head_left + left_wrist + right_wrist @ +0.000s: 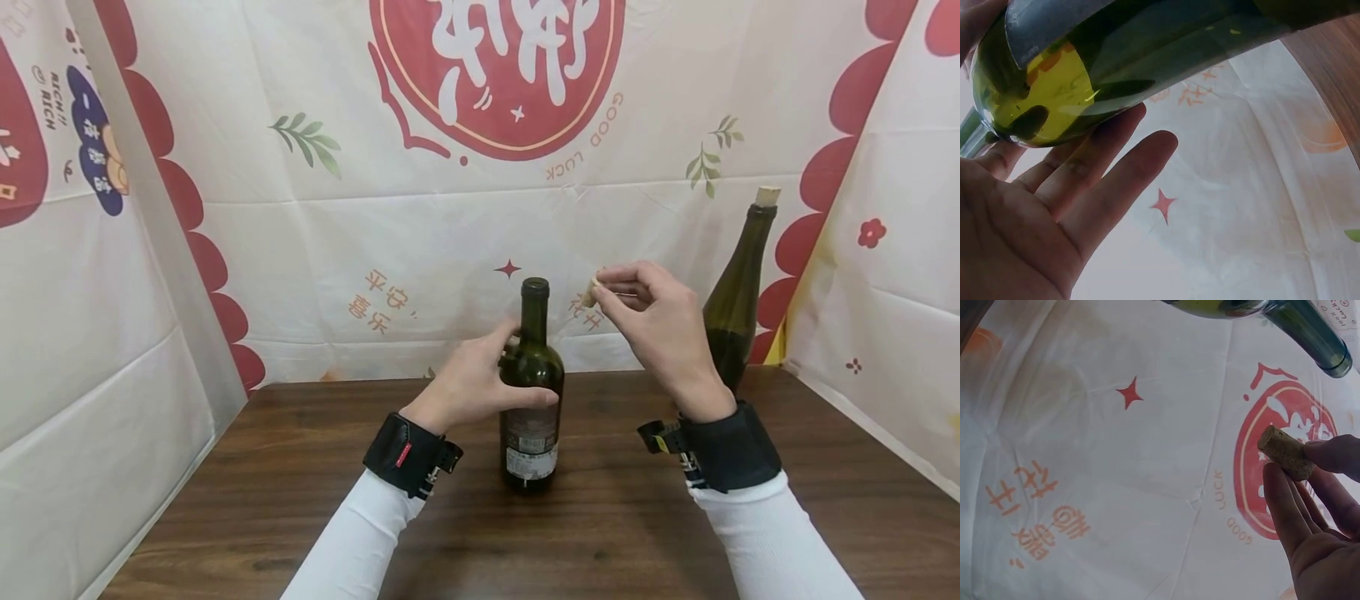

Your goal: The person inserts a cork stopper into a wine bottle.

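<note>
A dark green wine bottle (532,425) stands upright on the table, its mouth uncovered and a label low on its side. My left hand (480,379) holds it around the shoulder, thumb across the front and fingers behind. In the left wrist view, the fingers (1107,175) lie along the glass of the bottle (1135,56). To the right of the bottle's neck, my right hand (660,329) pinches a cork (591,293) between thumb and fingertips, raised in the air. The right wrist view shows this cork (1285,452) as a short tan cylinder, apart from the bottle's mouth (1337,365).
A taller green bottle (731,308) with a cork in its top stands behind the right hand. The brown wooden table (247,500) runs back to a printed cloth (450,225), with cloth sides (82,350) to left and right.
</note>
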A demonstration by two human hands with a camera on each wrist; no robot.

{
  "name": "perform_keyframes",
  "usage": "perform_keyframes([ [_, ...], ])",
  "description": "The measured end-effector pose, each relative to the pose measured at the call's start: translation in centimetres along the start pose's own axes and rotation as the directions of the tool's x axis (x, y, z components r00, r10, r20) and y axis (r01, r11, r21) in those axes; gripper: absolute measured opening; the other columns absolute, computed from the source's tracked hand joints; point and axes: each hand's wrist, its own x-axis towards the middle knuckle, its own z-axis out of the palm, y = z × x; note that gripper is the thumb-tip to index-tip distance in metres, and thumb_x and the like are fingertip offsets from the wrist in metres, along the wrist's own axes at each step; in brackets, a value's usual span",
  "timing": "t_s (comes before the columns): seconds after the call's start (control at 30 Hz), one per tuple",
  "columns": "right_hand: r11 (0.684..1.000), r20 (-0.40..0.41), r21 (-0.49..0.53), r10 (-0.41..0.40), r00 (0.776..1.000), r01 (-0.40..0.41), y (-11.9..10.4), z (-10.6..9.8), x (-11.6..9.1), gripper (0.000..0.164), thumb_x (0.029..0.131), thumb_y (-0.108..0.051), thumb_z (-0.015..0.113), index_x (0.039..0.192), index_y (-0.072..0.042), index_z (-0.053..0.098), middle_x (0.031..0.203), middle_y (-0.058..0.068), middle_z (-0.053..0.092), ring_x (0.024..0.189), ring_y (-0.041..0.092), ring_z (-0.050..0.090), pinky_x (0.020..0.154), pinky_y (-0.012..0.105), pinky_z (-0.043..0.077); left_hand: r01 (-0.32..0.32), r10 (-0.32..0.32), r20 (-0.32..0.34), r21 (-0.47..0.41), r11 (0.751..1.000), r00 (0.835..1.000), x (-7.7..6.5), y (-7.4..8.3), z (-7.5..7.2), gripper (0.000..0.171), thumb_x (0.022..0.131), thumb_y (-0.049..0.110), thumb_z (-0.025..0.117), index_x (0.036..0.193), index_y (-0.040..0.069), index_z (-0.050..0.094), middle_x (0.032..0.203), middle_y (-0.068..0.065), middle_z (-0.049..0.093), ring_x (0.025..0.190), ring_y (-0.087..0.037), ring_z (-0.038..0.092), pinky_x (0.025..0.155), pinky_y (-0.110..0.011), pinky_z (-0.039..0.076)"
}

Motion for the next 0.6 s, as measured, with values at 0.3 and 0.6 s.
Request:
perform_keyframes([
  [0.3,0.999,-0.079,0.043,-0.014,0.997,0.018,-1.3,-0.5,0.0,0.022,0.098,-0.005,0.077,0.119,0.003,0.074,0.112,0.017,0.075,0.097,-0.009,0.066,0.09,0.01,0.051,-0.067,0.067,0.037,-0.004,0.998,0.997,-0.3,1.1,0.5,0.075,0.081,0.051,0.091,0.139,0.022,0.052,0.11,0.007,0.071,0.097,-0.008,0.068,0.08,-0.032,0.057],
  [0.6,0.996,-0.104,0.089,-0.014,0.995,0.023,-2.8,-1.1,-0.1,0.022,0.099,-0.004,0.074,0.12,0.004,0.073,0.11,0.015,0.076,0.097,-0.004,0.071,0.09,0.014,0.053,-0.08,0.084,0.092,-0.036,0.996,0.992,-0.6,1.9,0.3,0.081,0.078,0.052,0.093,0.142,0.027,0.051,0.111,0.012,0.069,0.095,-0.006,0.068,0.081,-0.031,0.057],
])
